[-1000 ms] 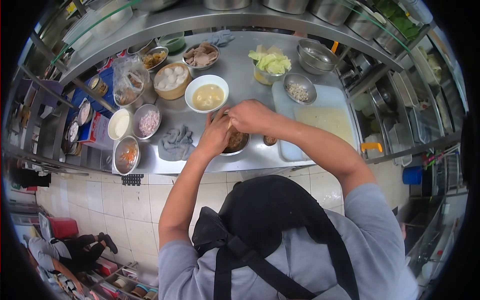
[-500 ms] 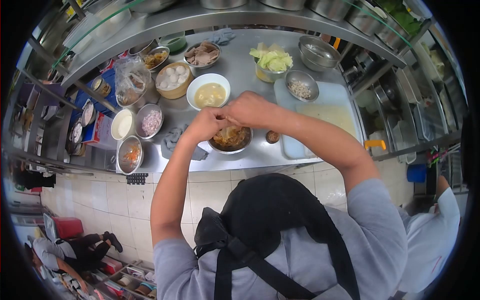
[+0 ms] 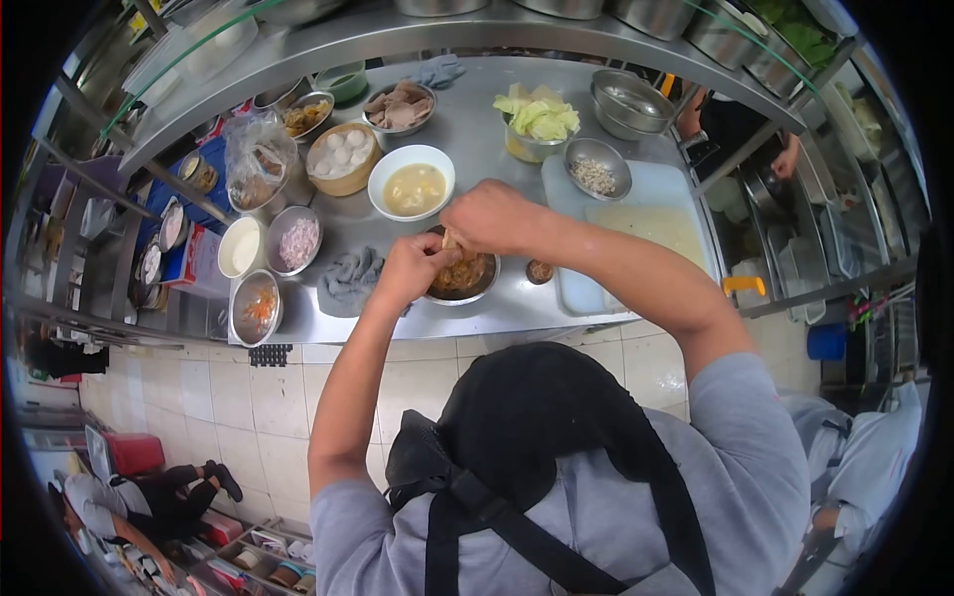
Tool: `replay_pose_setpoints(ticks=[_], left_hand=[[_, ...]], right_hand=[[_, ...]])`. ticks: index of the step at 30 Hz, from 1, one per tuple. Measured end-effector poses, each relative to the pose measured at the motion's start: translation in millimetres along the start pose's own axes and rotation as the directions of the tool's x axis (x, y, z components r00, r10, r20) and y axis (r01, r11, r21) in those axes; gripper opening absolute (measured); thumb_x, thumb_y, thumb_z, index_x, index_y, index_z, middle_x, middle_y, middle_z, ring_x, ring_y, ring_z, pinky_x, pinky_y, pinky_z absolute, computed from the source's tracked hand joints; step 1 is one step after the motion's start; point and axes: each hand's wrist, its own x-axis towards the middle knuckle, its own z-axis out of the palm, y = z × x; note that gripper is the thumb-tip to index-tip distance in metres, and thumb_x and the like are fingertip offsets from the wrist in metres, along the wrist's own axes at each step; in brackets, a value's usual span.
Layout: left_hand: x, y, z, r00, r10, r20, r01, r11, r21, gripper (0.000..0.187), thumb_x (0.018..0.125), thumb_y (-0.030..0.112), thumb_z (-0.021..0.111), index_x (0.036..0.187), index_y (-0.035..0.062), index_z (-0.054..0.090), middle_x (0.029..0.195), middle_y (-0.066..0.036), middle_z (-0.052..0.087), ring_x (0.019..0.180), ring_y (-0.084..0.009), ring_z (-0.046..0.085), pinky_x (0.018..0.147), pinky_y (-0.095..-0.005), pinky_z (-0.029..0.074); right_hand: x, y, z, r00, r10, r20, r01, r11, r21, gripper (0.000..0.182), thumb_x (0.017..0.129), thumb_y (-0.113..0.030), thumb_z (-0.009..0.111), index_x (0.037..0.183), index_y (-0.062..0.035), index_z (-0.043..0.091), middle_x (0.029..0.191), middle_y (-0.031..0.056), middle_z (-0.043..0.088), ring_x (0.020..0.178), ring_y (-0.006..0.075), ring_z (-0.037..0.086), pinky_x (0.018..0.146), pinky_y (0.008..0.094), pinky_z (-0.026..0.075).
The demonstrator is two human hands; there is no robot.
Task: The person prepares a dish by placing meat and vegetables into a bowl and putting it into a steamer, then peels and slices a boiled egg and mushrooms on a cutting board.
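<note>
My left hand [image 3: 415,268] and my right hand [image 3: 491,219] meet over a metal bowl [image 3: 490,286] of brown, saucy food. Fingertips of both hands pinch a small pale piece of food [image 3: 451,241]; its kind is too small to make out. Just beyond them sits a white bowl [image 3: 382,190] of pale yellowish soup with lumps in it. A small round container [image 3: 540,271] stands right of the metal bowl. A crumpled grey cloth [image 3: 348,283] lies left of my left hand.
Bowls of chopped pink onion [image 3: 298,242], white cream [image 3: 241,247] and orange bits [image 3: 258,307] line the left. Round white balls [image 3: 344,154], sliced meat [image 3: 401,105] and lettuce [image 3: 542,117] stand behind. A cutting board [image 3: 571,268] lies right; a shelf [image 3: 447,38] overhangs. Other people are nearby.
My left hand has shifted slightly right and down, away from the white bowl. More of the metal bowl's food shows. Another person's arm has appeared behind the shelf at right.
</note>
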Motion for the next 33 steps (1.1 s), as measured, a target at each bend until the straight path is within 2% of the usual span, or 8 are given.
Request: replay_pose_setpoints(ticks=[5,10,16,19,23,25,29,33], left_hand=[[-7,-6,-4,0.994,-0.096,0.043,0.091,0.991,0.101,0.021,0.086,0.019,0.076,0.091,-0.0019,0.075,0.072,-0.014,0.069,0.065,-0.0156,0.060,0.065,-0.0350,0.049],[-10,-4,-16,0.995,0.096,0.014,-0.097,0.970,0.224,0.022,0.081,0.016,0.076,0.095,-0.0008,0.076,0.092,-0.017,0.069,0.083,-0.0317,0.067,0.078,-0.0408,0.053],[-15,25,-16,0.923,0.362,-0.127,-0.302,0.889,0.344,0.032,0.080,0.015,0.077,0.109,0.0034,0.072,0.093,-0.015,0.064,0.095,-0.0340,0.063,0.087,-0.0420,0.051],[-13,39,-5,0.924,0.332,-0.189,-0.265,0.914,0.308,0.031,0.081,0.015,0.076,0.109,0.0033,0.071,0.094,-0.017,0.064,0.099,-0.0365,0.062,0.090,-0.0431,0.050],[6,21,-3,0.931,0.329,-0.156,-0.254,0.894,0.370,0.033,0.083,0.017,0.073,0.111,0.0003,0.069,0.099,-0.019,0.067,0.098,-0.0352,0.064,0.085,-0.0429,0.050],[6,38,-4,0.980,0.147,-0.137,-0.111,0.964,0.240,0.028,0.084,0.015,0.071,0.108,-0.0003,0.069,0.100,-0.022,0.068,0.099,-0.0386,0.064,0.087,-0.0436,0.050],[8,48,-2,0.944,0.329,0.025,-0.300,0.825,0.478,0.024,0.081,0.010,0.071,0.104,0.0025,0.071,0.102,-0.020,0.069,0.102,-0.0421,0.061,0.093,-0.0479,0.048],[4,109,14,0.909,0.377,0.179,-0.412,0.739,0.534,0.042,0.078,0.010,0.074,0.119,0.0037,0.067,0.118,-0.019,0.066,0.112,-0.0398,0.060,0.101,-0.0464,0.045]], right_hand=[[-1,6,-14,0.992,0.047,-0.120,-0.044,0.999,0.025,0.019,0.086,-0.022,0.060,0.077,-0.0066,0.067,0.071,0.0151,0.068,0.067,0.0356,0.068,0.064,0.0480,0.054],[-4,6,-18,0.995,0.033,-0.089,-0.031,0.999,0.032,0.019,0.088,-0.021,0.058,0.081,-0.0051,0.066,0.075,0.0162,0.069,0.070,0.0358,0.069,0.066,0.0483,0.054],[-9,6,-5,0.990,0.107,-0.092,-0.100,0.992,0.076,0.019,0.088,-0.020,0.056,0.082,-0.0051,0.066,0.075,0.0166,0.068,0.073,0.0377,0.068,0.069,0.0485,0.054],[-16,6,2,0.962,0.198,-0.186,-0.154,0.962,0.227,0.018,0.087,-0.019,0.055,0.083,-0.0055,0.066,0.075,0.0165,0.068,0.077,0.0395,0.068,0.072,0.0493,0.054],[-34,3,6,0.912,0.390,-0.129,-0.289,0.832,0.473,0.018,0.086,-0.020,0.053,0.088,-0.0063,0.066,0.080,0.0176,0.068,0.082,0.0408,0.067,0.075,0.0506,0.053],[-47,5,23,0.898,0.439,-0.038,-0.368,0.793,0.485,0.020,0.087,-0.019,0.052,0.094,-0.0057,0.066,0.094,0.0177,0.071,0.091,0.0387,0.069,0.080,0.0526,0.054],[-65,-13,28,0.898,0.434,-0.069,-0.340,0.785,0.518,0.021,0.086,-0.019,0.056,0.099,-0.0061,0.066,0.096,0.0184,0.072,0.087,0.0389,0.070,0.076,0.0520,0.056],[-95,15,58,0.818,0.305,-0.488,-0.163,0.936,0.313,0.013,0.085,-0.020,0.060,0.089,-0.0079,0.060,0.072,0.0157,0.067,0.071,0.0359,0.067,0.065,0.0522,0.052]])
